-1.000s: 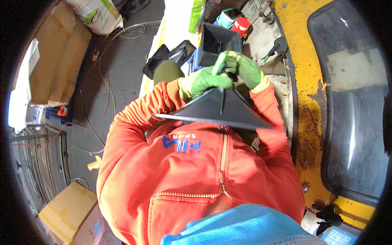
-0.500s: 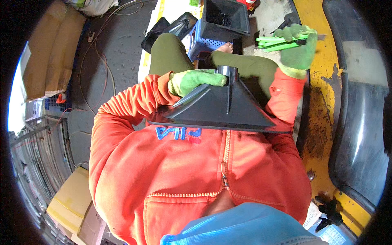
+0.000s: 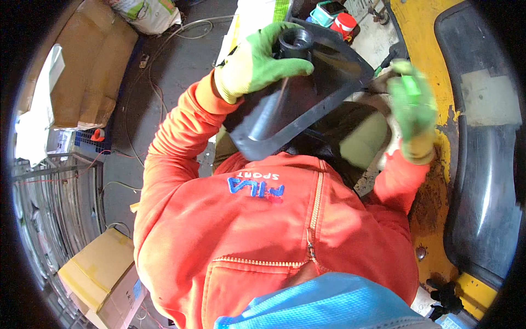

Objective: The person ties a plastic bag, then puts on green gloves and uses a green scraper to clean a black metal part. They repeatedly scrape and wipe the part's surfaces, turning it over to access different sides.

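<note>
Head view shows the left hand (image 3: pixel 262 63), its fingers clamped on a black triangular part (image 3: pixel 329 74), and the right hand (image 3: pixel 412 107), whose blurred fingers' state I cannot tell.

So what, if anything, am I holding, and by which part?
Your left hand holds the black funnel-shaped plastic part by its round neck. Your blurred right hand shows something bright green; its hold can't be told.

Right hand (image 3: pixel 412 109) in blur, its hold unclear; blue mask (image 3: pixel 329 304) partly beyond lower edge
</note>
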`<state>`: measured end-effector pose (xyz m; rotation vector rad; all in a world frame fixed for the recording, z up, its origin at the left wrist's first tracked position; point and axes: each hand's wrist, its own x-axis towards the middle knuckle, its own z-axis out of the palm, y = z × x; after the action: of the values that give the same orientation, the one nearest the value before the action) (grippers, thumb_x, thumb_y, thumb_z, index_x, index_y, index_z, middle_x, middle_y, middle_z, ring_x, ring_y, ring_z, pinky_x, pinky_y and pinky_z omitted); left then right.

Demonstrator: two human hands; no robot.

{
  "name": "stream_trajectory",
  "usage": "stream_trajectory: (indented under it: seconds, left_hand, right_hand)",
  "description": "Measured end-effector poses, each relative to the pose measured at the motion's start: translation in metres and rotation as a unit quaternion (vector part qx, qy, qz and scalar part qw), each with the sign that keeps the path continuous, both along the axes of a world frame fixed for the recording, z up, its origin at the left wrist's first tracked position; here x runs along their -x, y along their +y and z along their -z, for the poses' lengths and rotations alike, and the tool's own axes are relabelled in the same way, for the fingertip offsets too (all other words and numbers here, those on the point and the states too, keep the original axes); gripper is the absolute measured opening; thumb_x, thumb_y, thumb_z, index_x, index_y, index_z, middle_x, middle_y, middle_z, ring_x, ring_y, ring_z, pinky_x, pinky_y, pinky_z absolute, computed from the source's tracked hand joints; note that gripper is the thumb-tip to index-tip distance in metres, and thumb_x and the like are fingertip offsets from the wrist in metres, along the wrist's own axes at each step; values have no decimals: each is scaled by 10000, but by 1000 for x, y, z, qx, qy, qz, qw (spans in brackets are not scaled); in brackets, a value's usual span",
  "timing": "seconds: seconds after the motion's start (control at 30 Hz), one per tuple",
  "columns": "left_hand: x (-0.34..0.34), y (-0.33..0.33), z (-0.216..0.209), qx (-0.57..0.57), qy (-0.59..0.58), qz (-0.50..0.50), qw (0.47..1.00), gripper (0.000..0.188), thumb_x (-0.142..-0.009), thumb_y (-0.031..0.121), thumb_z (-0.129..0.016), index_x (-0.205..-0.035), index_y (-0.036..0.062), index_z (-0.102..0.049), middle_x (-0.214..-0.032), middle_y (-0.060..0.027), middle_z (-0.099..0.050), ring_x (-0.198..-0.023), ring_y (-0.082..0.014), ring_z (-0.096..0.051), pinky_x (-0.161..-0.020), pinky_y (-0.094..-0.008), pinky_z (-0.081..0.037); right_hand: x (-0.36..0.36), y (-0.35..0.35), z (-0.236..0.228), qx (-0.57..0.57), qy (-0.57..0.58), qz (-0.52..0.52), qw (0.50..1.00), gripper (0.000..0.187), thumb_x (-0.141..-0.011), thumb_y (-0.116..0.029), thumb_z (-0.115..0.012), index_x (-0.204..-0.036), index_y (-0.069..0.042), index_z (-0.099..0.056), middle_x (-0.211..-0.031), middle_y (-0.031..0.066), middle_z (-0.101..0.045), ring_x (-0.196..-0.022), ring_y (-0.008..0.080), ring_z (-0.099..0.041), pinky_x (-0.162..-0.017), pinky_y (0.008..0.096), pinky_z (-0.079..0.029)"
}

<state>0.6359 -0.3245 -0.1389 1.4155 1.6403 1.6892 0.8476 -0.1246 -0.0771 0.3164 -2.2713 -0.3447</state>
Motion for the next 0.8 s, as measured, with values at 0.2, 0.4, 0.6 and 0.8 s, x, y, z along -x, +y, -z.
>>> stream_trajectory:
  seconds: [0.2,0.4,0.6,0.8]
  left_hand:
    - [5,-20,13,-17,295,-111,949,592,-630,200,-814,-1123,3,-551,-997,-150,-636,-908,-209,-630,-779,-307,-491]
    - [32,-64,29,-1,167,74,983,596,-616,138,-810,-1133,2,-545,-1046,-98,-616,-959,-167,-582,-859,-295,-448]
    - [29,-84,82,52,-46,18,997,622,-662,132,-784,-1202,19,-497,-1188,-84,-548,-1105,-161,-492,-962,-302,-366]
    - [-3,-77,139,53,-131,-224,964,530,-608,176,-817,-1055,31,-570,-1007,-49,-588,-946,-142,-530,-854,-293,-423]
  right_hand:
    - [62,-30,72,454,-87,99,881,450,-743,-238,-691,-1097,-13,-530,-974,192,-618,-915,327,-608,-775,349,-490]
    - [89,0,90,704,-335,93,619,540,-727,-256,-714,-1137,24,-505,-727,33,-537,-542,99,-489,-568,248,-442]
    - [84,-6,158,813,-248,1,526,283,-750,-128,-659,-997,-2,-600,-839,1,-603,-744,91,-552,-722,234,-435]
    - [108,-16,202,818,-206,43,535,317,-735,-170,-676,-980,18,-608,-849,36,-619,-756,108,-561,-713,266,-443]
